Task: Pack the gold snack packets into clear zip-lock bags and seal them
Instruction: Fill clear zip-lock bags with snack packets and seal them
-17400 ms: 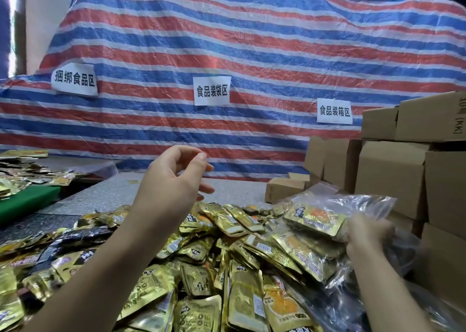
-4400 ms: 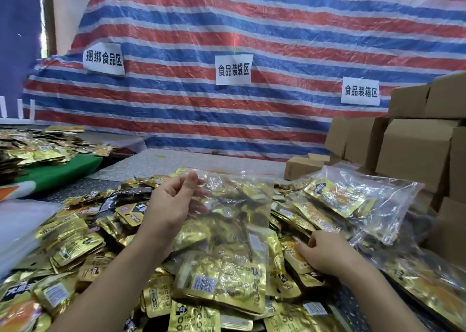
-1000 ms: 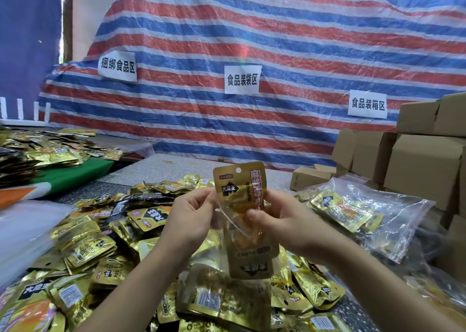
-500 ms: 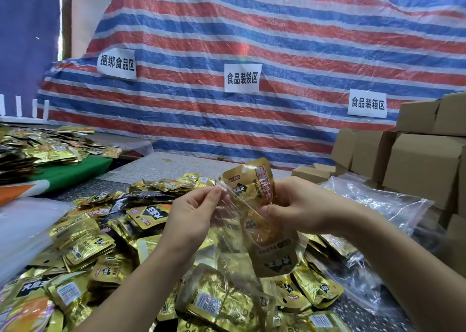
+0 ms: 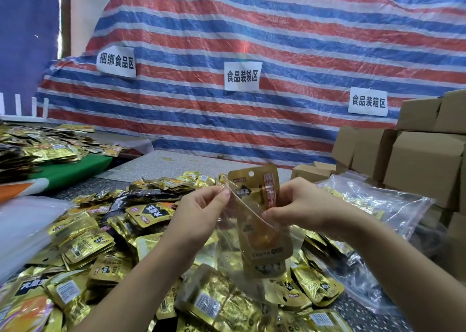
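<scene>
- Bag (image 5: 254, 233): clear zip-lock, held upright over the heap at centre frame; mouth open at the top.
- Packet (image 5: 262, 220): gold, standing partly inside the bag; its top edge with the hang hole projects above the mouth.
- Left hand (image 5: 199, 215): thumb and forefinger pinch the bag's rim at 9 o'clock of the packet.
- Right hand (image 5: 302, 205): fingers curled round the packet and the bag's other rim at 3 o'clock.
- Filled bag (image 5: 373, 210): clear, lying at 3 o'clock beyond the right hand, with gold packets inside; its seal state cannot be told.
- Heap (image 5: 100, 243): loose gold packets covering the table from 6 to 10 o'clock beneath both hands.
- Table (image 5: 181, 162): speckled grey, bare strip at 12 o'clock.
- Boxes (image 5: 423, 160): cardboard, stacked at 2 to 3 o'clock.
- Tarp (image 5: 277, 41): striped red, blue and white, hanging behind the table, carrying three white signs (image 5: 241, 76).
- Second pile (image 5: 37, 150): gold packets on a green surface at 10 o'clock.
</scene>
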Demonstrator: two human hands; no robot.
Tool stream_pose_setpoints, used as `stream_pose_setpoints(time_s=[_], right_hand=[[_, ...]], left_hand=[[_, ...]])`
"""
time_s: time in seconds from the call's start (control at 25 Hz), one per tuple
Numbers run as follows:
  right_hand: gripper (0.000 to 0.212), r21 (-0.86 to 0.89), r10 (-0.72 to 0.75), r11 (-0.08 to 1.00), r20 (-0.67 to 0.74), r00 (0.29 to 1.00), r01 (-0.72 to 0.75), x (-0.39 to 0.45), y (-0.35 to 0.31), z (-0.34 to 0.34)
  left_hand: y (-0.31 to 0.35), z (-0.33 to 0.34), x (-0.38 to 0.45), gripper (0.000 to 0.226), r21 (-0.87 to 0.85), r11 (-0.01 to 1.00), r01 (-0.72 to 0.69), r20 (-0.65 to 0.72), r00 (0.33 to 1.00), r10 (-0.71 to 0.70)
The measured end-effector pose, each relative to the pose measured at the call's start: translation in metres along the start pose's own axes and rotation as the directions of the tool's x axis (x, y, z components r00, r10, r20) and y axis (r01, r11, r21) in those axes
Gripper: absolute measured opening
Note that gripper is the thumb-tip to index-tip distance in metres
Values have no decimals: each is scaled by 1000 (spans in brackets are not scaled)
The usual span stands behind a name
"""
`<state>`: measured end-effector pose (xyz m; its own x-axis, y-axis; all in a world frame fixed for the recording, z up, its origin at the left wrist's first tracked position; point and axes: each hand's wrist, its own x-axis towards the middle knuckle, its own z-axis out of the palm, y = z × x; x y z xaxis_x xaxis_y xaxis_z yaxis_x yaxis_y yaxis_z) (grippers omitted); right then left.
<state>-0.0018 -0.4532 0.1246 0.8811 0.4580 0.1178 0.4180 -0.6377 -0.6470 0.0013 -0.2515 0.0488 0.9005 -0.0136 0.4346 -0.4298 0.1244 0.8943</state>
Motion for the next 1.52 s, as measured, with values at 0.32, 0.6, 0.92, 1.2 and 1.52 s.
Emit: stream_pose_setpoints(time_s=[0.32,0.6,0.92,1.2,1.52], right_hand=[[22,-64,-11,998,134,991,20,1,-14,-3],[23,-243,142,966,229,963,-85,12,-27,2],[36,-379,65,924,-4,998,-61,14,-21,18],[45,-319,33,946,-73,997,-55,5,-26,19],[21,-146,-133,982,-85,988,119,-19,-15,10]], left_hand=[[0,2,-1,26,-19,999,-29,-43,999,28],[-3,5,-5,25,29,996,-87,24,996,86],[3,7,-4,24,212,962,-170,-20,984,178],[24,19,4,20,428,861,-275,8,954,300],[46,12,8,22,480,845,-235,-145,929,341]])
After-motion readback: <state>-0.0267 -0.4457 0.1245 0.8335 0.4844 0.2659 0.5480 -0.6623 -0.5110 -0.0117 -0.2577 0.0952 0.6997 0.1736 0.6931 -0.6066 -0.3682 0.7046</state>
